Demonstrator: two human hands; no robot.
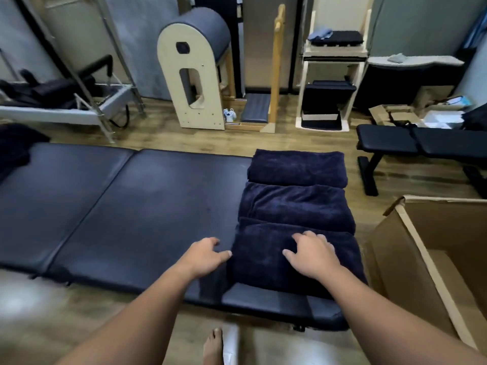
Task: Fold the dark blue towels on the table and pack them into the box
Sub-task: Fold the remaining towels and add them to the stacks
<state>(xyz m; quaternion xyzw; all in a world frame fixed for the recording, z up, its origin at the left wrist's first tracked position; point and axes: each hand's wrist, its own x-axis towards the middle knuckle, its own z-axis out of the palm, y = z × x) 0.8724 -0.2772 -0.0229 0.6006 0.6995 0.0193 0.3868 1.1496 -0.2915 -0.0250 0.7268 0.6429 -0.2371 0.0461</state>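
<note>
Padded table (126, 206), three folded towels (296, 206); wood floor (210, 140)

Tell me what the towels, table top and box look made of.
Towels: soft plush terry-like cloth, matte, fuzzy nap. Table top: dark padded vinyl or leather, judging by its slight sheen and seam. Box: brown corrugated cardboard, raw cut edges.

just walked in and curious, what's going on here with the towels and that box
A person is folding dark blue towels on a padded table. Three folded towels lie in a row at its right end. The right hand rests on the nearest towel, fingers loosely curled; the left hand touches its left edge. The open cardboard box stands to the right, and no towel shows in the part of it that is in view.
</note>
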